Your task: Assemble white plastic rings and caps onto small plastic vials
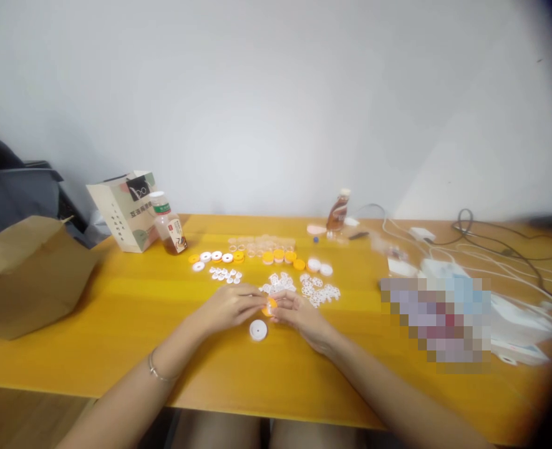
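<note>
orange disc lies between the hands, touching both.

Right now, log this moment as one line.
left hand: holds orange piece | right hand: holds orange piece | white disc: on table, near both hands

- Wall: plain, pale grey; spans the full background. A small dark mark sits high at the right.
- Table: yellow-brown, wood-like top; rear edge runs along the wall.
- Floor: brown, visible at lower left.
- Light: soft; wall brightest near centre.
</note>
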A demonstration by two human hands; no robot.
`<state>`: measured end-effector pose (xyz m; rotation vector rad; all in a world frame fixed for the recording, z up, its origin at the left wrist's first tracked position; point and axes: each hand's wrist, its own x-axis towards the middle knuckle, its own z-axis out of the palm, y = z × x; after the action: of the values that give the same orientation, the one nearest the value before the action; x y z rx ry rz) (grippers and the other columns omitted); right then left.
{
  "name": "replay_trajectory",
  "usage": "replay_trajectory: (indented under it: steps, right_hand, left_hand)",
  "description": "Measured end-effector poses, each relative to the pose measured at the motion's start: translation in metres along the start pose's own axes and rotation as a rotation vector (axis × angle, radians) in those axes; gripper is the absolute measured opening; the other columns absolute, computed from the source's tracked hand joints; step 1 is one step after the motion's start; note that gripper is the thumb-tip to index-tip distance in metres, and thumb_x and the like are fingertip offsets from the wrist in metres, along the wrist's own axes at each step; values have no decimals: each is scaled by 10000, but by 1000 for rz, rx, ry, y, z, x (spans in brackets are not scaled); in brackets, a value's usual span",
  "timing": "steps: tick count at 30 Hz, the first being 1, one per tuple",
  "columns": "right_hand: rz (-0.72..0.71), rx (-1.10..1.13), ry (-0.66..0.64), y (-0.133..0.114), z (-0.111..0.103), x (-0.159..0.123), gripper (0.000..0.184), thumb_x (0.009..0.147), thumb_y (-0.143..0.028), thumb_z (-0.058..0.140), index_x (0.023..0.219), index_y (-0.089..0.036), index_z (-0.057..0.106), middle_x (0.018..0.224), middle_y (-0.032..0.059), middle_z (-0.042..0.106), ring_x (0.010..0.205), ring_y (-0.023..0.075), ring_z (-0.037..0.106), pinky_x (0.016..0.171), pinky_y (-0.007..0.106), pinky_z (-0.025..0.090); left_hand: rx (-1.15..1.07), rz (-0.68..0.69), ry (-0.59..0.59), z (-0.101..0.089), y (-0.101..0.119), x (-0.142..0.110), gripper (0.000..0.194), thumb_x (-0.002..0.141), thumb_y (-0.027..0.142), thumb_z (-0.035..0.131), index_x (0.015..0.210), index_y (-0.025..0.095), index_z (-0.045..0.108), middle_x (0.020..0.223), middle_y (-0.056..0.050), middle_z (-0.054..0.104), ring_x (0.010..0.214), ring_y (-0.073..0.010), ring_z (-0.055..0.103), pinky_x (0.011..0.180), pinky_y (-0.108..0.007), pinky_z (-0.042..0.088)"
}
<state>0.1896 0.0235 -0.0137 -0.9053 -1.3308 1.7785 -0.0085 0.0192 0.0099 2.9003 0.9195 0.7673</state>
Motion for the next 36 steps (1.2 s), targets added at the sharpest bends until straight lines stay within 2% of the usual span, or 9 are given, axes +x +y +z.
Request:
replay_trajectory:
  steps: [4,6,9,13,19,22,28,32,36]
  right_hand:
    - [10,44,61,-2,-9,4,343,567,-279,715,857,-187,557,818,18,644,744,132,612,791,310,444]
    - [11,40,93,-2,-13,6,344,562,-266,716,859,-191,561,830,22,643,769,140,613,803,314,441]
    - [-7,13,122,-1,-16,8,360,555,-238,713,878,-194,559,837,21,644,771,136,607,808,313,436]
    - [-34,9,150,0,-18,9,365,550,-233,709,880,-196,557,813,13,643,774,139,604,815,319,432]
    - [-32,9,127,-3,-15,8,380,558,-252,707,897,-190,547,841,28,654,778,152,614,814,328,435]
    - [-25,-17,130,-6,-11,6,388,553,-271,709,896,-190,546,838,34,661,779,165,618,801,336,442]
    - [-54,-54,117,-6,-5,3,386,538,-262,715,876,-196,541,813,26,666,792,177,620,821,356,436]
    - [-75,-90,120,-2,-5,4,374,541,-280,713,863,-204,540,793,14,664,775,177,625,829,367,434]
    - [-90,-123,108,1,-6,6,386,536,-276,717,871,-201,541,775,12,658,754,172,623,821,363,436]
  left_hand:
    - [-90,-158,68,-6,2,-1,249,845,274,405,997,177,577,790,-44,610,699,-117,549,644,-240,436]
    - [-121,-182,-12,-8,8,-2,249,822,318,441,979,188,585,747,-29,592,660,-114,538,615,-229,421]
    - [-151,-155,-189,-7,17,-2,343,714,404,564,996,209,574,844,-31,582,734,-143,546,637,-237,419]
    - [-281,-165,-269,-1,19,-1,215,713,308,578,896,197,594,889,-32,579,780,-148,549,696,-252,424]
    - [-762,-423,-59,2,0,0,305,800,274,483,1091,187,460,958,-63,566,773,-118,551,642,-233,448]
    - [-901,-517,-2,9,-9,-1,318,786,267,508,1081,175,432,918,-60,558,690,-98,547,557,-203,441]
    - [-864,-556,39,17,-8,0,297,752,267,551,1015,173,448,896,-57,564,696,-111,565,518,-189,435]
    - [-730,-525,85,16,0,3,271,737,261,569,973,165,476,937,-66,572,789,-145,587,653,-261,480]
    - [-600,-477,91,15,7,6,263,739,288,567,965,173,496,916,-53,589,787,-146,592,718,-298,487]
